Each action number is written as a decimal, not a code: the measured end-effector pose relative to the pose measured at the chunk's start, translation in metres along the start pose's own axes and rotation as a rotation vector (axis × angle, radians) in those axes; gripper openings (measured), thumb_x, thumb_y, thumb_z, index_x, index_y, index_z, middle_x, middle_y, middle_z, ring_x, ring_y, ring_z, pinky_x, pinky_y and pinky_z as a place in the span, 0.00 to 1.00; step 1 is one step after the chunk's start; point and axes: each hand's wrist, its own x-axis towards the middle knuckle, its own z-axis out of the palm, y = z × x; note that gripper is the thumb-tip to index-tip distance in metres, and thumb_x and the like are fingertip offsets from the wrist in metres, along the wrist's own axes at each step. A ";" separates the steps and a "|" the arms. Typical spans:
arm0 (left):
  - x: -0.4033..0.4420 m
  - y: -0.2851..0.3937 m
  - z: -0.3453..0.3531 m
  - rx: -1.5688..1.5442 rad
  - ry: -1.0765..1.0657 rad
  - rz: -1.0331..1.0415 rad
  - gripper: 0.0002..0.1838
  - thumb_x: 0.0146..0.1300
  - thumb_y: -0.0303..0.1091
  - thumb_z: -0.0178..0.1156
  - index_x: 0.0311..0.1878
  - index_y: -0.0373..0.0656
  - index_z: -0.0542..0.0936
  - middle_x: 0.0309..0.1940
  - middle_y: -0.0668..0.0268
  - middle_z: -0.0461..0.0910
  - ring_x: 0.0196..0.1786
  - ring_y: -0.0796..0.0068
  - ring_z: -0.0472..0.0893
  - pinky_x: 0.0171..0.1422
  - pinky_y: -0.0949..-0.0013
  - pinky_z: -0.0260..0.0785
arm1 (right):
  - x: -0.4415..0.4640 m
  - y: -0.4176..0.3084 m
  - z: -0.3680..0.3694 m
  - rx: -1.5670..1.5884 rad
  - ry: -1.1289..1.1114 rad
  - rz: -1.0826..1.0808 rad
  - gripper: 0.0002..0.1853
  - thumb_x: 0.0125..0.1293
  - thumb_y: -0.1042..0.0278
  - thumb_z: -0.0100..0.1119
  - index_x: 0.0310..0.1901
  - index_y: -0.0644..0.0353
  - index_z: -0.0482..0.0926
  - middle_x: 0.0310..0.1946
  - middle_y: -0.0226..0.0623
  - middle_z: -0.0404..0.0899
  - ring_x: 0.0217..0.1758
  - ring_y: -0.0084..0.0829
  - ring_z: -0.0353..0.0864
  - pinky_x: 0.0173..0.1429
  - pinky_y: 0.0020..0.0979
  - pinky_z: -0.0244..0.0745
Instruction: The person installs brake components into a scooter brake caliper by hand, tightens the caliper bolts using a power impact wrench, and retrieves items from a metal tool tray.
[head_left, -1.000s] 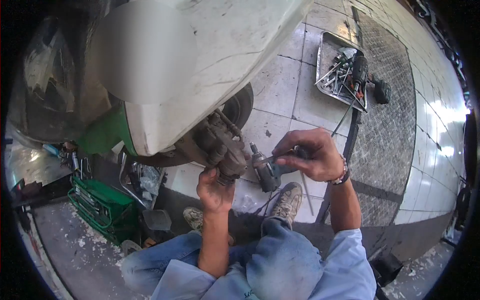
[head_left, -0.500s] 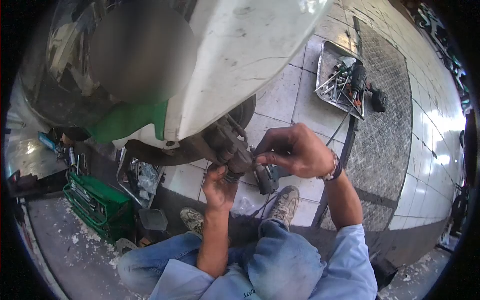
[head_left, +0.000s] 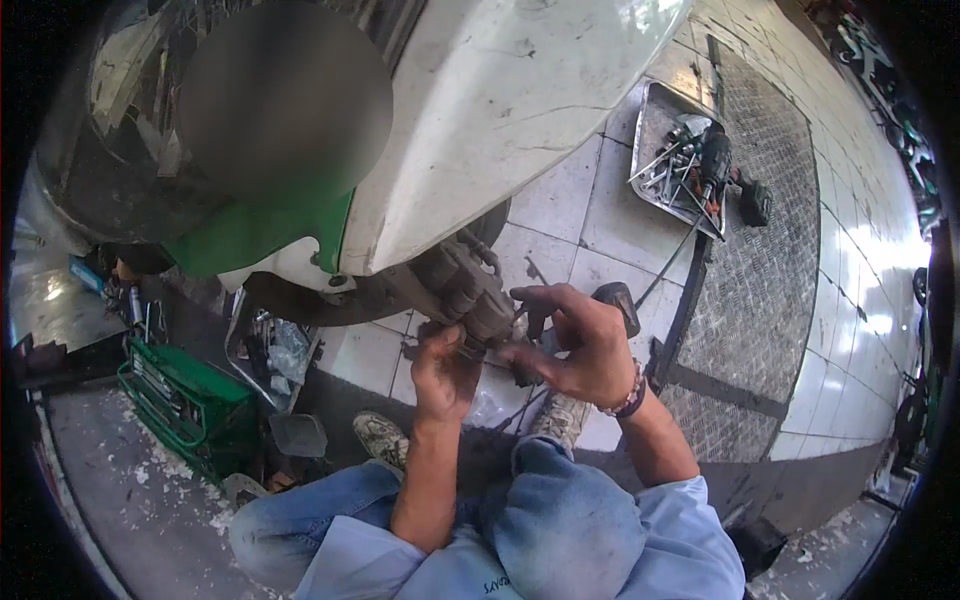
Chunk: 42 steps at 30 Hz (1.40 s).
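A dirty grey brake caliper [head_left: 487, 312] sits beneath the white body panel, beside the wheel. My left hand [head_left: 445, 375] is closed around its lower end, thumb on the near side; the fingers behind it are hidden. On the caliper's right side is my right hand [head_left: 585, 345], with index finger and thumb spread apart near the caliper's end. I cannot make out anything held between them. A dark power tool [head_left: 618, 303] shows partly behind my right hand, on the tiled floor.
A metal tray [head_left: 648, 120] holds sockets, wrenches and a black power driver [head_left: 714, 160]. A green toolbox [head_left: 185, 410] and a second tray [head_left: 240, 350] stand to the left. The white panel [head_left: 480, 120] hangs overhead. A plastic container [head_left: 298, 435] lies near my foot.
My right thumb and index finger have parted from a pinch at the caliper's end, and that hand has shifted slightly down and left. The left hand keeps its hold.
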 end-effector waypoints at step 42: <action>0.008 0.006 -0.014 0.134 -0.187 0.004 0.37 0.63 0.44 0.60 0.74 0.39 0.66 0.67 0.54 0.74 0.66 0.56 0.78 0.65 0.53 0.77 | 0.045 -0.003 -0.044 -0.125 -0.428 -0.199 0.09 0.67 0.70 0.65 0.47 0.59 0.84 0.35 0.44 0.86 0.37 0.50 0.86 0.40 0.44 0.80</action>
